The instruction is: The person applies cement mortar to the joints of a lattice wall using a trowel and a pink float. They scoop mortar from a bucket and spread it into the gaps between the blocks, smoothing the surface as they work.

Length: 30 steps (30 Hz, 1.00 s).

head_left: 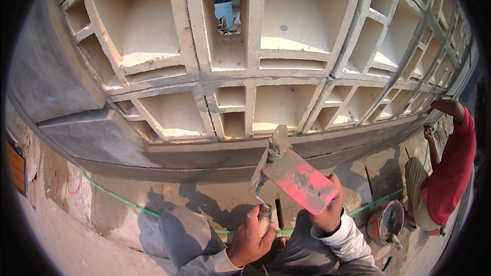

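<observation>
My left hand (249, 239) is wrapped round the wooden handle of a trowel (260, 173). The trowel's grey-smeared blade points away from me, against the far left edge of a pink-red plastering float (302, 181). A lump of wet grey mortar (279, 144) sits at the float's far end, where the blade meets it, and more is smeared over the flat face. My right hand (330, 212) grips the float from beneath its near right end; most of those fingers are hidden. Both tools are held above my knees, in front of the low ledge of a block wall.
A wall of pale openwork concrete blocks (220, 74) rises ahead above a grey plastered ledge (215, 159). Along the ground runs a green hose (120, 202). To the right stands a mortar bucket (376, 225) with a tool in it, beside a crouching co-worker in red (450, 168).
</observation>
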Motion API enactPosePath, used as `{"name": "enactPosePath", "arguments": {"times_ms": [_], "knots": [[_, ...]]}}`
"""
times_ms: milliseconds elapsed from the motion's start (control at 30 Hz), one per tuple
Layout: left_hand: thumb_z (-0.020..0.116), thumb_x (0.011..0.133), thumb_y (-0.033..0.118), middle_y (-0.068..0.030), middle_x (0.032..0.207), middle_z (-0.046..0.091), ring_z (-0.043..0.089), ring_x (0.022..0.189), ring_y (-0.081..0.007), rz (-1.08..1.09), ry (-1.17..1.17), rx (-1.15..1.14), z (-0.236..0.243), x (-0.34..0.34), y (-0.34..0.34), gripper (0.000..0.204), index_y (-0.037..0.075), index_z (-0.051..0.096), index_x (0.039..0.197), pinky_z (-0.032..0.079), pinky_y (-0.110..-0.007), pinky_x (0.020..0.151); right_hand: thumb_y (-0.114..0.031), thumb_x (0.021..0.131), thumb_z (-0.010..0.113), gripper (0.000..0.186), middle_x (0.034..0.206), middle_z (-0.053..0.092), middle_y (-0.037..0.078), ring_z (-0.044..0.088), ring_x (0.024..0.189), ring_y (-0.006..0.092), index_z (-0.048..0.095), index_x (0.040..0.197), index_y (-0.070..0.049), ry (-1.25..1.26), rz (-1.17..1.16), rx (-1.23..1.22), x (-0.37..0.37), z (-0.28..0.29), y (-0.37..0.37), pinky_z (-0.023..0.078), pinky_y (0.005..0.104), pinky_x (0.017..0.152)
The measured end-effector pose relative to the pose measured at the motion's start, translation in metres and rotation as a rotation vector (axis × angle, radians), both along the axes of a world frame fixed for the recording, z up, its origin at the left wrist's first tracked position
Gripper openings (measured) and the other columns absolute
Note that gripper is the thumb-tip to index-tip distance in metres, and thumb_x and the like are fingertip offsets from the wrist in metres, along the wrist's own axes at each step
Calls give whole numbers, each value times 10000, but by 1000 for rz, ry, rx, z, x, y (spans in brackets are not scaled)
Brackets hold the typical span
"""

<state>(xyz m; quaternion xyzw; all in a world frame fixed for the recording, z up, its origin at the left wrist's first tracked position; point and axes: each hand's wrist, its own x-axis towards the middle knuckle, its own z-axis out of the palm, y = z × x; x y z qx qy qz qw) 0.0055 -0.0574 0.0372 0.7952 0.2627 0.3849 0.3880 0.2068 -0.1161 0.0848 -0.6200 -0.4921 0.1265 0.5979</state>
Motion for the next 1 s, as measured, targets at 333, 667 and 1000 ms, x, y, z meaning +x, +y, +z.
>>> {"name": "enactPosePath", "arguments": {"times_ms": [333,667,1000], "knots": [[717,882,131,-300,1060,622,662,877,-463,50,49,16,-3,-3,-4,557,-100,425,1297,549,-484,728,13,758,820,536,1207,679,168,672,1078,206,574,1230,73,101,103,210,-6,2,10,532,331,936],[702,879,111,-298,1065,625,666,879,-465,67,102,60,3,-2,2,521,-99,452,1285,563,-472,720,19,771,830,520,1230,682,217,702,1086,250,604,1238,59,-70,38,276,3,-1,20,568,344,899],[659,876,133,-261,1076,616,668,836,-461,74,291,51,6,-5,2,546,-57,443,1340,567,-496,672,6,793,822,286,1205,695,251,733,1020,268,607,979,33,-270,88,174,23,13,20,588,353,880]]}}
